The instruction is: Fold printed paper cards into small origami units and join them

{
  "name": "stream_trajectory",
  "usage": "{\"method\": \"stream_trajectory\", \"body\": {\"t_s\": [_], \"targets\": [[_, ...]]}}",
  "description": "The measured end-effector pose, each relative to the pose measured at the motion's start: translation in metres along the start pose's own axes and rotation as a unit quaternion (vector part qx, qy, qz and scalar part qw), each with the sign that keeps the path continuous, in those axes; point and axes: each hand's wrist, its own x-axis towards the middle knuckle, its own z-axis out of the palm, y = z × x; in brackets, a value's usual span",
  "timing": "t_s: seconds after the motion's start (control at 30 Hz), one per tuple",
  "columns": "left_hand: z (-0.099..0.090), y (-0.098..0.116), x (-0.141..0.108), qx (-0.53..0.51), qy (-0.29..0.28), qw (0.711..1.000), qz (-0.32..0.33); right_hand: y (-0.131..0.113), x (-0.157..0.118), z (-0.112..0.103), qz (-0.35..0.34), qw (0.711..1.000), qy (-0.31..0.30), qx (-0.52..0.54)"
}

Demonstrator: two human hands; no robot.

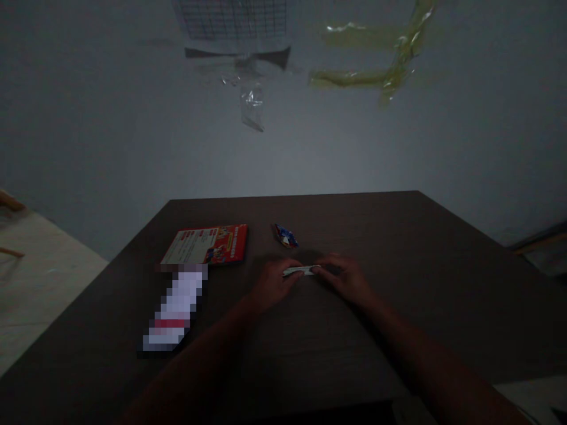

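Note:
A thin, pale strip-like piece (305, 271) spans the gap between my hands, low over the middle of the table; its exact kind is too small and dark to make out. My left hand (277, 282) pinches its left end between thumb and fingers. At the other end, my right hand (348, 277) grips it in the same way, thumb nearest me. Just beyond my hands lies a small shiny blue and red wrapper (286, 236).
On the brown table (443, 283), a red printed box or booklet (208, 244) lies at the left. Nearer me is a lit phone-like device (175, 310), its screen blurred. A wall (336, 153) with yellowish tape (354, 78) rises behind the far edge.

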Motion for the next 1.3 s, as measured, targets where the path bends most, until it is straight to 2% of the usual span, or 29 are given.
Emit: {"method": "stream_trajectory", "body": {"t_s": [0.13,0.23,0.47,0.63,0.8,1.03,1.3], "targets": [[0.001,-0.003,0.001,-0.026,0.008,0.998,-0.052,0.002,0.000,0.001,0.063,0.998,-0.016,0.024],[-0.001,-0.002,0.001,-0.051,-0.004,0.997,-0.063,0.004,-0.001,0.003,0.106,0.993,-0.029,0.038],[-0.007,0.004,0.001,0.042,-0.029,0.998,0.029,0.007,0.000,0.005,0.144,0.988,-0.010,0.058],[-0.005,0.002,0.002,0.038,-0.036,0.998,0.023,0.003,0.000,0.003,0.167,0.982,-0.013,0.087],[-0.004,0.000,0.001,0.003,-0.028,1.000,-0.009,0.002,0.000,0.003,0.152,0.980,-0.048,0.119],[-0.002,0.000,0.001,-0.088,-0.082,0.992,-0.040,0.008,0.000,0.009,0.146,0.977,-0.027,0.152],[0.008,0.002,-0.001,-0.183,-0.059,0.980,-0.052,0.007,0.002,0.022,0.106,0.988,-0.023,0.109]]}}
